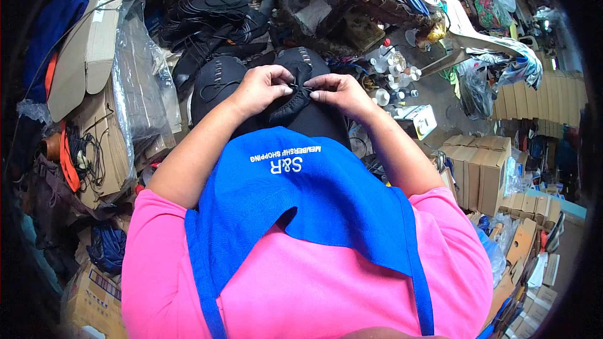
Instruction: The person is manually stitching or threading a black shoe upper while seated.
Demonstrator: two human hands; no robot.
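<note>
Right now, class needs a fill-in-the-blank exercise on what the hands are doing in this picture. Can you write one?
1. Both hands pinch a black ____ upper.
2. The left hand and right hand meet at a thin black ____.
3. The apron over the pink shirt is ____.
4. Brown ____ boxes stand stacked at the right.

Missing words: shoe; thread; blue; cardboard

Two hands, left (260,90) and right (341,93), are counted on one black shoe upper (295,110); one blue apron (308,194) is seen.
</note>
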